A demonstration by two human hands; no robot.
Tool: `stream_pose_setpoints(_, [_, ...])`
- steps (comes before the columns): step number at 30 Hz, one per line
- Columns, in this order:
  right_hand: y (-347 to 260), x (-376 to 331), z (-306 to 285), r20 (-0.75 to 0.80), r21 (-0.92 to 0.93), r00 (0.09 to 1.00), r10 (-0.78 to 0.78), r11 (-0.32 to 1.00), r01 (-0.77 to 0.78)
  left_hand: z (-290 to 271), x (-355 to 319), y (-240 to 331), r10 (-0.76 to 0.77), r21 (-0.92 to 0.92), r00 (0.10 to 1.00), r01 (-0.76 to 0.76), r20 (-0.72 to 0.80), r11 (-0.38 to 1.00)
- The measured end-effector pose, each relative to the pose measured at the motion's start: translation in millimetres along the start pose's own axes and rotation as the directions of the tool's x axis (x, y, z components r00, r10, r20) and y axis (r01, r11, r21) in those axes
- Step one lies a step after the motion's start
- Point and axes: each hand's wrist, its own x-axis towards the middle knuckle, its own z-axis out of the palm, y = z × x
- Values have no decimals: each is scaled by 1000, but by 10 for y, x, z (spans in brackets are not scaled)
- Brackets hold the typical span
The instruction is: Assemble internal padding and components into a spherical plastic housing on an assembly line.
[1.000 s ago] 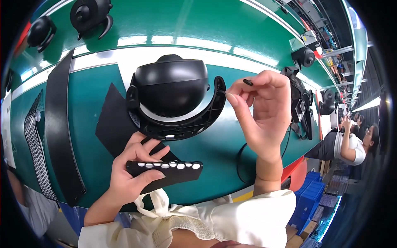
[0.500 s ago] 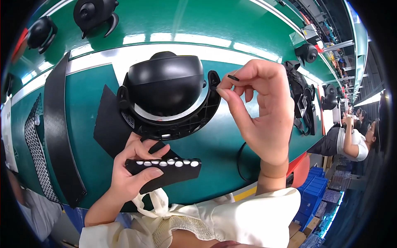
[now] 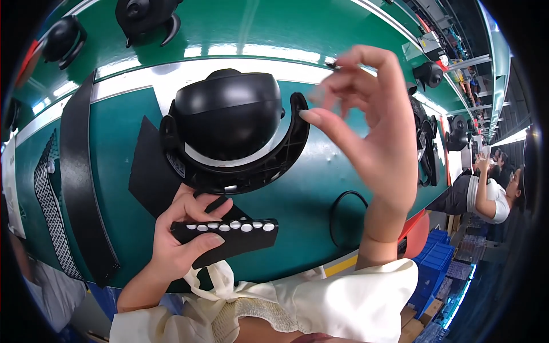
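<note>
Right hand (image 3: 372, 137) raised, thumb and forefinger pinched on small dark piece (image 3: 331, 66), partly blurred. Left hand (image 3: 183, 240) gripping black foam strip with row of white round pads (image 3: 229, 231). Beyond both, black domed plastic housing in curved bracket (image 3: 229, 131) on green conveyor belt (image 3: 309, 217).

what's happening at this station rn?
A person is working at a green conveyor belt. The left hand holds a black foam block with a row of small white round pieces set in it. The right hand is raised, pinching a tiny dark part between its fingertips, above and to the right of a black dome-shaped unit sitting in a curved black bracket on the belt. More such units sit further along the belt.
</note>
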Motion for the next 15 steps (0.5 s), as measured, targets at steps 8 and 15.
stream_pose_setpoints(8, [294,1,47,326,717,930,170,597,-360,4,-4,5,21,6,998,-22,63,1000])
stream_pose_setpoints(15, [132,-208,81,-107,207,987,-117,969,138,-29,-33,43,158,-83,969,-144,190,986])
